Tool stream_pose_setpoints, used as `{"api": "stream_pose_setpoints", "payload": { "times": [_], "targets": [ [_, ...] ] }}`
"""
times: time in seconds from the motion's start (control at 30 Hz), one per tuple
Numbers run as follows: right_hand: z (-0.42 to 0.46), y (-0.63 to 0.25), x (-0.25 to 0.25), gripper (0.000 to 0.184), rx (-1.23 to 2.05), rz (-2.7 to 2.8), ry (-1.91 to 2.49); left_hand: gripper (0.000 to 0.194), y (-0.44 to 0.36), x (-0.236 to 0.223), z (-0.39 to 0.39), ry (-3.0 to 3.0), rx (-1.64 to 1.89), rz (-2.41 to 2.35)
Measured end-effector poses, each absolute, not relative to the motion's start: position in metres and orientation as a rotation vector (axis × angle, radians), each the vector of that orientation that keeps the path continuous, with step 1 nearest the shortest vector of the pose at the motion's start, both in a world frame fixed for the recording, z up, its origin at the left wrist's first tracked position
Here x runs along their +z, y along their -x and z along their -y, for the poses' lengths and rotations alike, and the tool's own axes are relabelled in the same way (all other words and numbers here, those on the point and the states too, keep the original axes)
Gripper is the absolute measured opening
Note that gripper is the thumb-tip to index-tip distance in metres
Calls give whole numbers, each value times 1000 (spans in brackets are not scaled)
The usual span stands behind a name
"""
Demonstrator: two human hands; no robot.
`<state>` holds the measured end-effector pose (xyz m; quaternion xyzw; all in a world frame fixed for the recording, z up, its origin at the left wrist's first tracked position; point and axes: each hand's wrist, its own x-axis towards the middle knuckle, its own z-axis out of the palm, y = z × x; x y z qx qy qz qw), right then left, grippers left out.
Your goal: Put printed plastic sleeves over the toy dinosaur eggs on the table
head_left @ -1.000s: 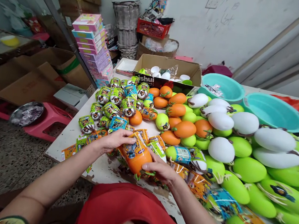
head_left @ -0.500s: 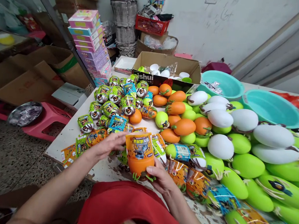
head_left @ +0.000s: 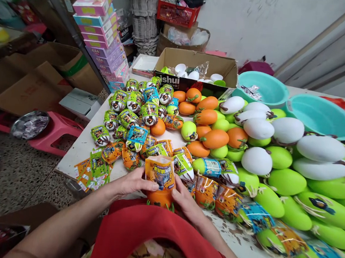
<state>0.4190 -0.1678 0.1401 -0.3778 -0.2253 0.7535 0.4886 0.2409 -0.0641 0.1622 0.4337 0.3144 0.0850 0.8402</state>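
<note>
Close to my red apron, an orange toy egg (head_left: 160, 198) stands upright with a printed orange plastic sleeve (head_left: 160, 173) around its upper part. The sleeve sticks up loosely above the egg. My left hand (head_left: 135, 183) grips it from the left, thumb on the sleeve's front. From the right, my right hand (head_left: 185, 198) holds the egg and the sleeve's lower edge; some of its fingers are hidden behind. Green strands hang from the egg's bottom. Loose flat sleeves (head_left: 95, 169) lie left of my hands, beside several sleeved eggs (head_left: 128, 118).
Bare orange eggs (head_left: 215, 138), white eggs (head_left: 258, 128) and green eggs (head_left: 283, 181) crowd the table's right side. At the back stand a cardboard box (head_left: 197, 62) with egg shells and two turquoise basins (head_left: 319, 116). A pink stool (head_left: 55, 133) bears a metal bowl (head_left: 29, 125) at left.
My left hand has come from beside the sleeve onto it and now grips it. The egg has moved slightly down, nearer my apron. The view has tilted downward.
</note>
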Motion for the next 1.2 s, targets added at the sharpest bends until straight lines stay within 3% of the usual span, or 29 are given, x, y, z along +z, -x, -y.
{"api": "stream_pose_setpoints", "payload": {
  "times": [0.17, 0.47, 0.67, 0.87, 1.0, 1.1, 1.2],
  "targets": [
    [173, -420, 131, 58, 1826, 481, 1001, 61, -244, 156, 74, -988, 141, -675],
    [193, -418, 107, 63, 1778, 528, 1244, 70, -233, 149, 85, -918, 35, -675],
    [198, -420, 101, 52, 1778, 559, 1289, 72, -232, 145, 84, -956, 19, -704],
    [194, -421, 107, 60, 1785, 574, 1262, 72, -234, 142, 85, -961, 77, -651],
    [176, -424, 125, 62, 1840, 585, 1197, 61, -235, 145, 88, -979, 81, -627],
    [147, -446, 137, 54, 1735, 568, 1287, 51, -216, 142, 73, -1021, 55, -788],
    [104, -489, 135, 48, 1394, 631, 1600, 47, -165, 130, 34, -1131, 320, -1309]
  ]
}}
